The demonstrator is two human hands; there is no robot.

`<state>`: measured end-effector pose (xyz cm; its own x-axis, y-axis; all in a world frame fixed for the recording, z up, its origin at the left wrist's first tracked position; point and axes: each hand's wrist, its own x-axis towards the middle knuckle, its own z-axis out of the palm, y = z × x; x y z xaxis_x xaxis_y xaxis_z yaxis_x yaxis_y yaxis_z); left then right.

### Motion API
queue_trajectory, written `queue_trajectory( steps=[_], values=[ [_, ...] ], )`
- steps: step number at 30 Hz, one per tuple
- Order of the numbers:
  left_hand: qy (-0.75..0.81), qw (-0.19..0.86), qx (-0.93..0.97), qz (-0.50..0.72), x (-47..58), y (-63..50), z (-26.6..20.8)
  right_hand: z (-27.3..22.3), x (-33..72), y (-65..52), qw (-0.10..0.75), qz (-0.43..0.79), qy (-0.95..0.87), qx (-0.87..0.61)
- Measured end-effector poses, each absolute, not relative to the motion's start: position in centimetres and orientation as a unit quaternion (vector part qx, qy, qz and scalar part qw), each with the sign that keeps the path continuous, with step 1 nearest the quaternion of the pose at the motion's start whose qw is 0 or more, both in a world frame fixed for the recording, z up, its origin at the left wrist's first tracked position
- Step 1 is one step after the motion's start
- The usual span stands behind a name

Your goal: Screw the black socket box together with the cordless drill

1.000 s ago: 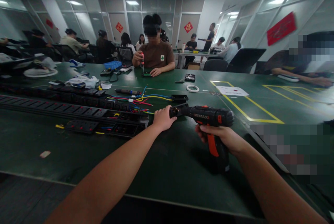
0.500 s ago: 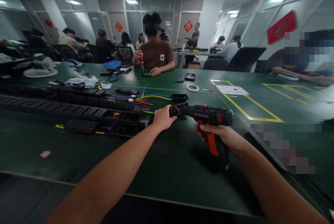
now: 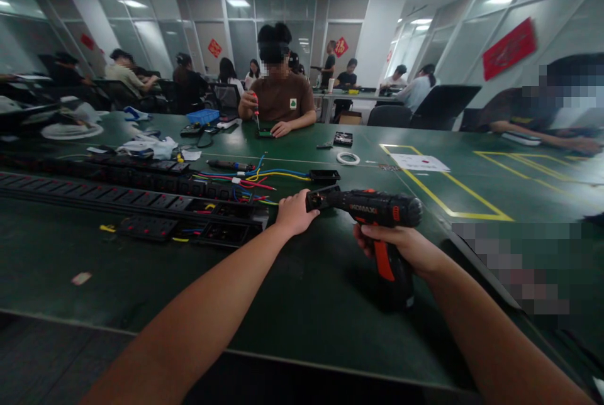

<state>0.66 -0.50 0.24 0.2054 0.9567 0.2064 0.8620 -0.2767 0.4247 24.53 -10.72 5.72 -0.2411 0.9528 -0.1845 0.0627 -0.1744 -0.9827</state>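
Presently, the work in hand is judged to be the driving or drawing of a screw at a small black box [image 3: 313, 200], using a cordless drill [image 3: 382, 207]. The box is at the middle of the green desk [image 3: 283, 317], just beyond the near end of a long black power strip [image 3: 141, 196].

Findings on the 2 hands: the left hand [image 3: 296, 213] grips the box by its left end, thumb on the near side. The right hand [image 3: 401, 244] is wrapped round the drill's handle below the body; the trigger finger's pressure cannot be told. The drill lies roughly level, nose pointed left at the box. The tip of the bit is too dark and small to make out, so contact with a screw cannot be confirmed.

Just behind the box are loose coloured wires [image 3: 283, 173] and a 2nd black box [image 3: 325, 175], both apart from the drill.

Assessment: the next move calls for a firm left grip against twist, the bit kept in line with the screw, and even pressure from the right. Main risk noted: with no clamp seen, the box could turn or the bit slip toward the left fingers.
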Motion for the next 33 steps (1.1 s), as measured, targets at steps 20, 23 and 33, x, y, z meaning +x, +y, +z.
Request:
queue_trajectory(
  steps=[20, 23, 33],
  values=[
    [0.591, 0.104, 0.77, 0.216, 0.68, -0.4, 0.06, 6.13, 24.2, -10.87, 0.374, 0.564, -0.548, -0.492],
    [0.589, 0.103, 0.772, 0.218, 0.73, -0.49, 0.09, 5.79, 24.35, -10.63, 0.376, 0.566, -0.546, -0.49],
    [0.59, 0.106, 0.771, 0.216, 0.56, -0.54, 0.21, 5.69, 24.52, -10.71, 0.376, 0.572, -0.549, -0.479]
  ],
)
